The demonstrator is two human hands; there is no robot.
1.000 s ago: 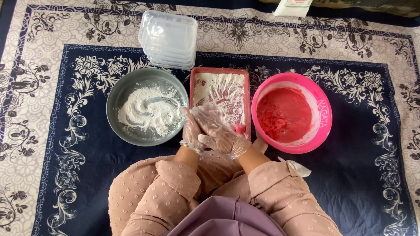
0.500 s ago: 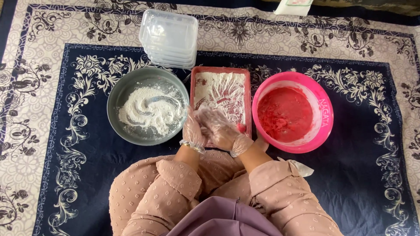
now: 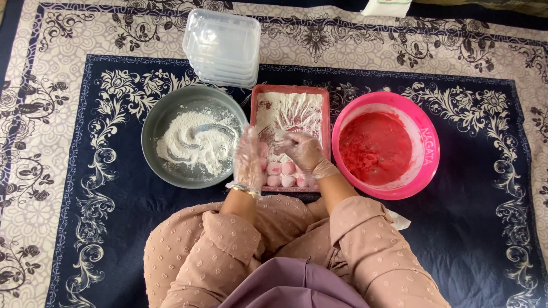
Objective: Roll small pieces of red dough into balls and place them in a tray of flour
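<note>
hands apart now, left hand (image 3: 249, 157), right hand (image 3: 301, 151), pink balls (image 3: 281, 171) uncovered

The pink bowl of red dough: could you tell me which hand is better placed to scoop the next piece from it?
Probably the right hand: it hovers over the red tray, beside the pink bowl. The left hand sits toward the grey flour bowl.

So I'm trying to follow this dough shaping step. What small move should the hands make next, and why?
Probably set the piece in the right hand down beside the pink floured balls at the near end of the red tray. Both gloved hands hover over the tray, the left hand open, and the rows of balls sit just beneath them with dusted room farther up.
</note>
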